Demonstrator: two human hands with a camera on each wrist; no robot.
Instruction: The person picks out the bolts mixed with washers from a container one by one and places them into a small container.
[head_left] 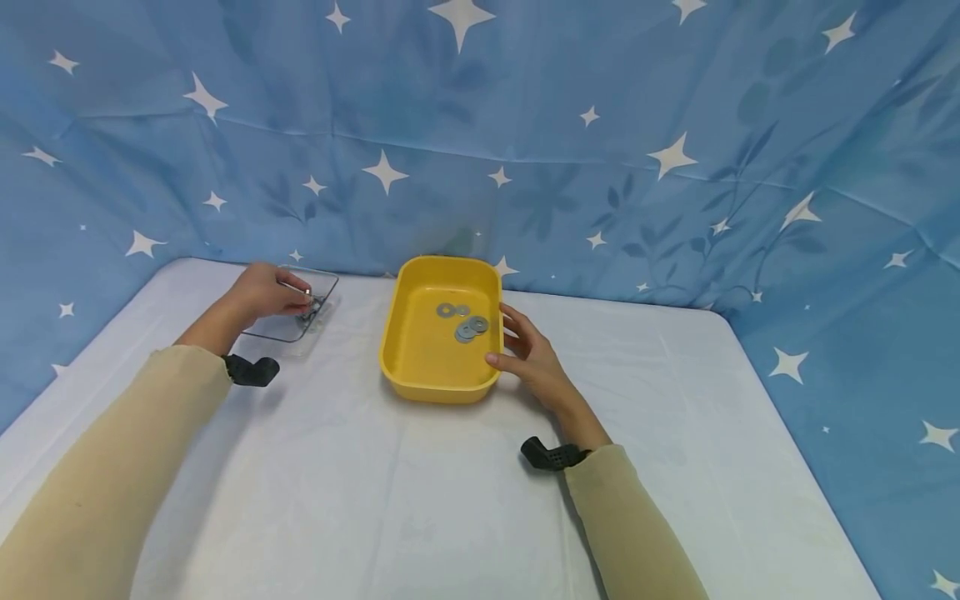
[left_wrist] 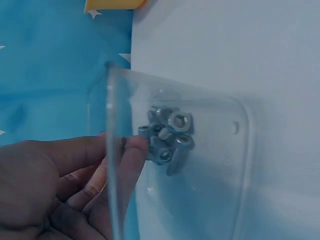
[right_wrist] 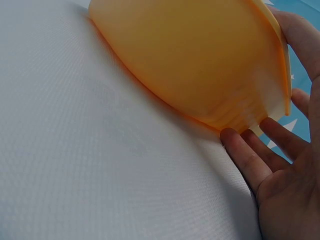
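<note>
Left hand (left_wrist: pixel 45 185) fingers at clear tray (left_wrist: pixel 220 190) rim, metal nuts (left_wrist: pixel 167 137) clustered inside

text: none readable | labels: none | numbers: none

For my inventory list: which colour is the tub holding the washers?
Yellow. The tub shows best in the head view.

— Where does the tray (head_left: pixel 294 321) sit?

— On the table (head_left: pixel 420 500), far left, near the backdrop (head_left: pixel 525 125). The left hand (head_left: pixel 262 293) rests at its near-left edge, and a heap of nuts (left_wrist: pixel 167 137) lies inside it.

— And the tub (head_left: pixel 420 350)?

— Right of the tray, apart from it, also on the table. Washers (head_left: pixel 465 321) lie inside, toward its right wall.

— The right hand (head_left: pixel 528 354)?

— Against the tub's right side, fingers touching its wall.
</note>
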